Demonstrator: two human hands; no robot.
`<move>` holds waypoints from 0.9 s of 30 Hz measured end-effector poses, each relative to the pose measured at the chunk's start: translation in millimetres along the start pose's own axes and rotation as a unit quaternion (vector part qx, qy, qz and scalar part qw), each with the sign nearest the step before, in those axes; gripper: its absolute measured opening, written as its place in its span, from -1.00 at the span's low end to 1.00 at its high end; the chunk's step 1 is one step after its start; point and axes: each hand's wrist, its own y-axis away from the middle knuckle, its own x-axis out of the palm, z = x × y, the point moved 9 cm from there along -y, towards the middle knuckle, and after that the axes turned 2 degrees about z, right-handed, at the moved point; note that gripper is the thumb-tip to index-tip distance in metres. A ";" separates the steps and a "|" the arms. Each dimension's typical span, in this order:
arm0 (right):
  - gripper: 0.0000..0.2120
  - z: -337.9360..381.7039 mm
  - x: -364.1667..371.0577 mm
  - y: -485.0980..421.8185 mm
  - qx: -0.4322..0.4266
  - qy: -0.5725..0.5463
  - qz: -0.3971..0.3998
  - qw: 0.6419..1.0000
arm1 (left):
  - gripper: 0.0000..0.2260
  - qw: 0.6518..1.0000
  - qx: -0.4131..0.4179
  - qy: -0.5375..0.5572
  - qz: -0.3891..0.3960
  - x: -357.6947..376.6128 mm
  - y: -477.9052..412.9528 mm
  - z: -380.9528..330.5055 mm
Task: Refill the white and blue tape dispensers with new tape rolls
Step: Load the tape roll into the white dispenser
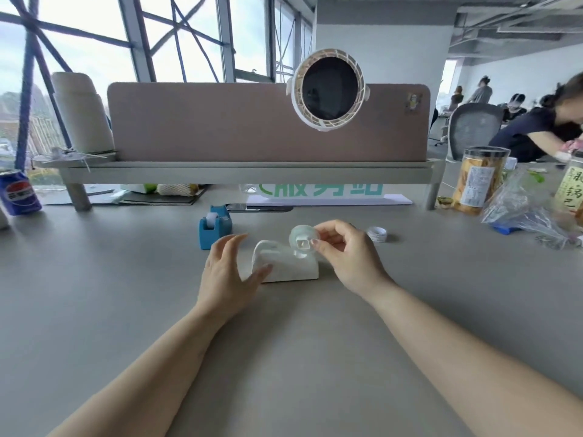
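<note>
The white tape dispenser sits on the grey desk in front of me. My right hand pinches a clear tape roll with a white core just above the dispenser's right end. My left hand is spread open at the dispenser's left side, thumb touching its front. The blue tape dispenser stands behind and to the left, with a white roll in it. A small tape ring lies on the desk to the right of my right hand.
A phone lies behind the dispensers under a raised shelf with a fan above it. A cola can stands far left. Snack jars and a plastic bag crowd the right. People sit at the back right.
</note>
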 end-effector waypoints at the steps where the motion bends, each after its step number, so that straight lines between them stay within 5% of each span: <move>1: -0.90 4.0 10.4 -5.9 -0.009 0.004 -0.005 1.000 | -0.41 1.000 -0.009 0.013 0.026 5.7 -2.8 4.1; 9: -0.80 7.3 49.5 -30.0 -0.058 0.070 0.004 0.996 | -0.63 0.988 -0.040 0.126 0.080 19.2 -9.6 13.5; 27: -0.89 8.7 62.1 -25.3 -0.115 0.153 0.045 0.981 | -0.62 0.987 -0.049 0.128 0.081 21.2 -9.7 16.1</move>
